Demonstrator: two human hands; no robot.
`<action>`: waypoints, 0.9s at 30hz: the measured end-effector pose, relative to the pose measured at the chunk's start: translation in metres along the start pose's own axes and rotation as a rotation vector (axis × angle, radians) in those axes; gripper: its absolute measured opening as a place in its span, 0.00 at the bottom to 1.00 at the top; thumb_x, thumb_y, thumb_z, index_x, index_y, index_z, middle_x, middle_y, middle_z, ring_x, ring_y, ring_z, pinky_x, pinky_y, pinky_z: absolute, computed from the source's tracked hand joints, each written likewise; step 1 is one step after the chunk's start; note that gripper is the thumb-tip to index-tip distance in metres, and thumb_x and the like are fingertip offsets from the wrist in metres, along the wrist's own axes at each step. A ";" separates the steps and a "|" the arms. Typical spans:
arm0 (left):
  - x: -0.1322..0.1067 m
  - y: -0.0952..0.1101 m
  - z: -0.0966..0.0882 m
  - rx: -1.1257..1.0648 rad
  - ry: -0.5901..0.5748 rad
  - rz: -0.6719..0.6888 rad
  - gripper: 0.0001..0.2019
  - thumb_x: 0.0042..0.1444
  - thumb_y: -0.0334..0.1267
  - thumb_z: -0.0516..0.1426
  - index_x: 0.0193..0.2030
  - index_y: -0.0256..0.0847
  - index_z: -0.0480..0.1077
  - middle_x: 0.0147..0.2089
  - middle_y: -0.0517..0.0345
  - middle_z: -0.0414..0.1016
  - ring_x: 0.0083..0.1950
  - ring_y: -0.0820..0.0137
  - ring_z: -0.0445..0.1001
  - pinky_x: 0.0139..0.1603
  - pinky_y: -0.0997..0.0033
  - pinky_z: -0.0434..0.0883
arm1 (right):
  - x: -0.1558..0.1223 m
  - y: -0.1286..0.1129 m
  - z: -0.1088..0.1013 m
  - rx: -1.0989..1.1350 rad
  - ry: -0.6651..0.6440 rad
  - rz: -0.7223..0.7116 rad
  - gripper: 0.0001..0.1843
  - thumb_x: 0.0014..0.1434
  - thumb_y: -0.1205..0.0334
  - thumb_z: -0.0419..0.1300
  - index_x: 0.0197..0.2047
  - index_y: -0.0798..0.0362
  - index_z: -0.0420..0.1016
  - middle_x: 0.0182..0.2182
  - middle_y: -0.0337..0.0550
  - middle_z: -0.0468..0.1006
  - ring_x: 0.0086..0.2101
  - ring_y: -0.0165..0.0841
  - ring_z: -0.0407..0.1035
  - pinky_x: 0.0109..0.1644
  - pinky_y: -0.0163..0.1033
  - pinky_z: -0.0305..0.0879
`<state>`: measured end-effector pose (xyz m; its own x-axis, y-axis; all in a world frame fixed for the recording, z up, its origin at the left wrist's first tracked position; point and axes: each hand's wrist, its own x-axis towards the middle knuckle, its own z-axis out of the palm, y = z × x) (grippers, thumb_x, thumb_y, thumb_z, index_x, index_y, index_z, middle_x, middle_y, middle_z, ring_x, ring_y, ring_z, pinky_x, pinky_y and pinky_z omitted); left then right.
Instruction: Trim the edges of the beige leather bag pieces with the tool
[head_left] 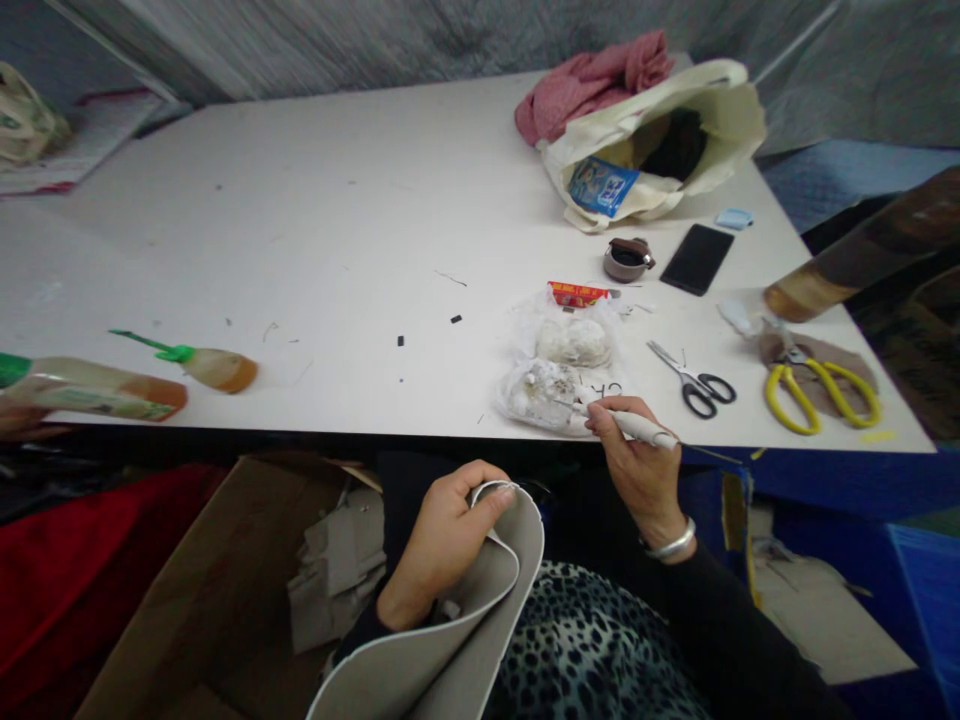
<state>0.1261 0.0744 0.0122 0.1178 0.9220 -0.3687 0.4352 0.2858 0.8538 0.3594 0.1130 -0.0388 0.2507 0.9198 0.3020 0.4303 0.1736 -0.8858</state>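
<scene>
My left hand [452, 535] is closed on the upper edge of a pale grey bendable sheet [504, 590], its thumb over the rim. The sheet curves back on itself in a loop over my lap. In my right hand [645, 475] is a white-handled thin-tipped tool [637, 428], gripped like a pen. Its slim tip points left, over a clear plastic bag [541, 392] of whitish, speckled stuff at the table's front edge. Whether the tip touches the bag I cannot tell. Just behind lies a second whitish bundle [574, 342] in clear plastic.
Right of the bags lie scissors [694, 385], yellow-handled pliers [821, 392] and a dark phone [697, 258]. Farther back stands an open cloth bag [720, 100]. Bottles with amber liquid lie at left [112, 388] and right [832, 265]. A cardboard box [180, 590] is below.
</scene>
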 end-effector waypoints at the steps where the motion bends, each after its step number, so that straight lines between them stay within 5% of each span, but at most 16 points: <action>1: 0.000 0.000 0.000 -0.003 0.001 0.001 0.07 0.59 0.39 0.60 0.36 0.40 0.79 0.35 0.58 0.81 0.39 0.66 0.76 0.43 0.70 0.70 | 0.000 -0.001 0.000 0.006 0.006 -0.003 0.11 0.69 0.52 0.64 0.40 0.50 0.78 0.32 0.41 0.81 0.32 0.37 0.78 0.41 0.43 0.72; 12: -0.003 0.002 0.001 0.003 -0.016 -0.017 0.07 0.59 0.39 0.61 0.37 0.39 0.80 0.36 0.58 0.82 0.39 0.67 0.77 0.43 0.71 0.70 | -0.001 0.000 0.001 -0.108 -0.101 -0.103 0.12 0.70 0.51 0.63 0.42 0.49 0.79 0.37 0.43 0.83 0.38 0.38 0.77 0.44 0.43 0.70; 15: -0.005 0.003 0.000 0.020 -0.016 -0.018 0.07 0.59 0.39 0.61 0.38 0.40 0.80 0.37 0.58 0.83 0.39 0.67 0.78 0.43 0.71 0.70 | -0.003 -0.004 -0.002 -0.065 -0.033 -0.125 0.09 0.68 0.53 0.65 0.41 0.49 0.80 0.37 0.43 0.82 0.38 0.38 0.76 0.45 0.44 0.70; 18: -0.006 0.003 0.001 0.033 -0.015 -0.010 0.07 0.59 0.39 0.62 0.38 0.40 0.81 0.37 0.57 0.83 0.39 0.66 0.78 0.43 0.71 0.71 | -0.010 -0.014 -0.006 0.084 -0.002 -0.024 0.10 0.67 0.52 0.67 0.38 0.50 0.79 0.33 0.41 0.80 0.34 0.37 0.75 0.41 0.42 0.71; 22: -0.006 0.005 0.005 0.048 -0.031 -0.011 0.07 0.58 0.38 0.62 0.38 0.40 0.81 0.36 0.57 0.84 0.39 0.66 0.78 0.42 0.71 0.71 | -0.020 -0.026 -0.007 0.355 -0.205 0.199 0.15 0.67 0.48 0.65 0.35 0.51 0.78 0.24 0.37 0.75 0.25 0.32 0.70 0.30 0.36 0.68; 27: -0.005 0.009 0.010 0.055 -0.060 -0.013 0.07 0.58 0.38 0.62 0.39 0.40 0.82 0.36 0.58 0.84 0.38 0.67 0.78 0.41 0.71 0.70 | -0.025 -0.029 -0.004 0.397 -0.318 0.256 0.17 0.65 0.48 0.66 0.33 0.52 0.77 0.21 0.36 0.73 0.23 0.30 0.68 0.28 0.35 0.67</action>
<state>0.1381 0.0694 0.0183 0.1643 0.9008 -0.4019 0.4848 0.2811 0.8282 0.3443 0.0830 -0.0189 0.0044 1.0000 -0.0059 0.0161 -0.0060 -0.9999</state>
